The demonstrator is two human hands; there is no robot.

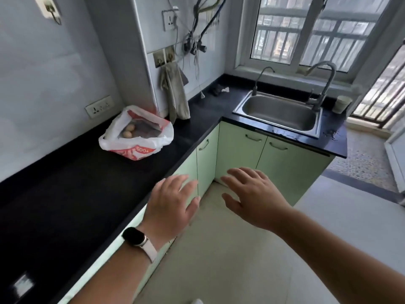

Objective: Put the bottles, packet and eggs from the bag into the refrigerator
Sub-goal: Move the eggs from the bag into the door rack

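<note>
A white and red plastic bag (140,148) stands open on the black counter (72,189) near the wall. Two brown eggs (128,131) show inside it, beside something dark that I cannot make out. My left hand (172,205), with a watch on its wrist, hovers palm down over the counter's front edge, fingers spread and holding nothing. My right hand (252,196) floats beside it over the floor, also spread and holding nothing. Both hands are well short of the bag. No refrigerator is in view.
A steel sink (280,113) with two taps sits in the counter's right leg, under the window. A pale cup (341,103) stands by the sink. A cloth (175,93) hangs from wall hooks. Green cabinet doors (238,148) run below the counter. A tiled floor lies underfoot.
</note>
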